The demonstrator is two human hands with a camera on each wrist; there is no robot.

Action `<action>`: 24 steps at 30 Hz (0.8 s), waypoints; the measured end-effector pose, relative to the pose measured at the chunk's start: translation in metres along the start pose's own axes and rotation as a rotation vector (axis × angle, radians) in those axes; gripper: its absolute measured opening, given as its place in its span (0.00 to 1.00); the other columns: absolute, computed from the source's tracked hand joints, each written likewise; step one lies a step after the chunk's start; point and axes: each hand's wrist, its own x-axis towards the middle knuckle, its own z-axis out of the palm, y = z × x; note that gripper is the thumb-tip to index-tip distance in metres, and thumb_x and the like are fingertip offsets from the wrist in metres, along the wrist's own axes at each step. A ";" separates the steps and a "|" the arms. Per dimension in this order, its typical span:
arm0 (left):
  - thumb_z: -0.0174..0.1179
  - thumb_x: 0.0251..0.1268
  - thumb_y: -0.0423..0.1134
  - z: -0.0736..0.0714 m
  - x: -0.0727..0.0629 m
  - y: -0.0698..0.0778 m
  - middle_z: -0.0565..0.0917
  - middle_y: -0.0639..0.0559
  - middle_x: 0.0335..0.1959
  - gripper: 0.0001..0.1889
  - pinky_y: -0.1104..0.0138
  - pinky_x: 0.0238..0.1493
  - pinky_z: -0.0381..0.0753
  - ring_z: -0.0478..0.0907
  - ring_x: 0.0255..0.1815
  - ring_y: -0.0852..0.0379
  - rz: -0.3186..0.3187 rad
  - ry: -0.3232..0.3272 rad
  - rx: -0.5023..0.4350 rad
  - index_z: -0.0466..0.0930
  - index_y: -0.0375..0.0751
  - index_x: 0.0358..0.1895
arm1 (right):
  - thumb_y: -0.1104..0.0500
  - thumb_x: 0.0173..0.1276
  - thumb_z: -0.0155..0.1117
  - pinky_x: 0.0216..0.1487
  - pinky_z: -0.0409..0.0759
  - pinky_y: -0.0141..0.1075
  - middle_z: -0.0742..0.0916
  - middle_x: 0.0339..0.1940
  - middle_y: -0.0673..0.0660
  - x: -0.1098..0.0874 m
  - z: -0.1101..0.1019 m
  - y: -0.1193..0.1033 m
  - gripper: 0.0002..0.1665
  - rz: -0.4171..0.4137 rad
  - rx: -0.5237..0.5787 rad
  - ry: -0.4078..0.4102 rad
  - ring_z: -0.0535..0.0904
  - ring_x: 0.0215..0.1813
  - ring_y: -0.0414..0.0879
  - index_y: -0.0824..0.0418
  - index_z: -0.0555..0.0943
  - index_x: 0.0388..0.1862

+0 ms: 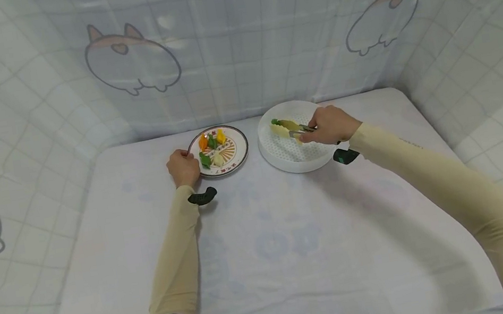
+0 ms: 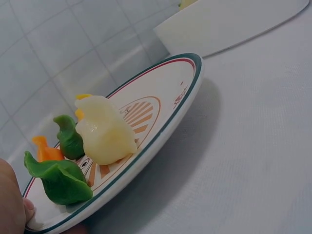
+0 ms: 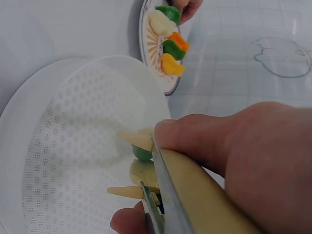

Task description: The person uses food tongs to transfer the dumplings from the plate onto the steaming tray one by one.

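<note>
My left hand (image 1: 183, 167) grips the left rim of a round plate (image 1: 242, 150), thumb on top and fingers beneath. Dumplings sit on the plate: orange (image 2: 48, 150), yellow (image 1: 220, 136), cream (image 2: 105, 129) and two green, one green dumpling (image 2: 63, 183) nearest the hand. My right hand (image 1: 336, 122) holds tongs (image 3: 168, 187) with metal arms and beige tips over a white perforated steamer tray (image 1: 298, 167). The tips stand apart near a pale dumpling (image 3: 142, 171) and a green dumpling (image 3: 142, 153) in the tray. Whether they touch either one I cannot tell.
The plate and tray stand side by side at the back of a table with a pale cloth (image 1: 266, 262). A tiled-pattern curtain (image 1: 250, 44) with cartoon animals rises directly behind them and along both sides.
</note>
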 end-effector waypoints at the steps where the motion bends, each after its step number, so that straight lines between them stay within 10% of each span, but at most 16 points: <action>1: 0.52 0.80 0.33 0.000 0.000 0.000 0.84 0.32 0.55 0.15 0.47 0.65 0.77 0.77 0.62 0.36 -0.003 -0.002 0.000 0.79 0.28 0.60 | 0.41 0.74 0.68 0.26 0.71 0.34 0.80 0.16 0.49 0.000 0.001 0.000 0.29 0.006 0.002 -0.006 0.72 0.21 0.41 0.67 0.90 0.49; 24: 0.54 0.79 0.33 -0.002 -0.003 -0.001 0.83 0.31 0.57 0.14 0.46 0.66 0.76 0.76 0.64 0.34 0.017 -0.001 -0.015 0.80 0.28 0.58 | 0.34 0.70 0.69 0.42 0.80 0.40 0.91 0.50 0.63 -0.003 0.010 0.005 0.41 0.093 0.010 -0.042 0.83 0.43 0.50 0.70 0.84 0.61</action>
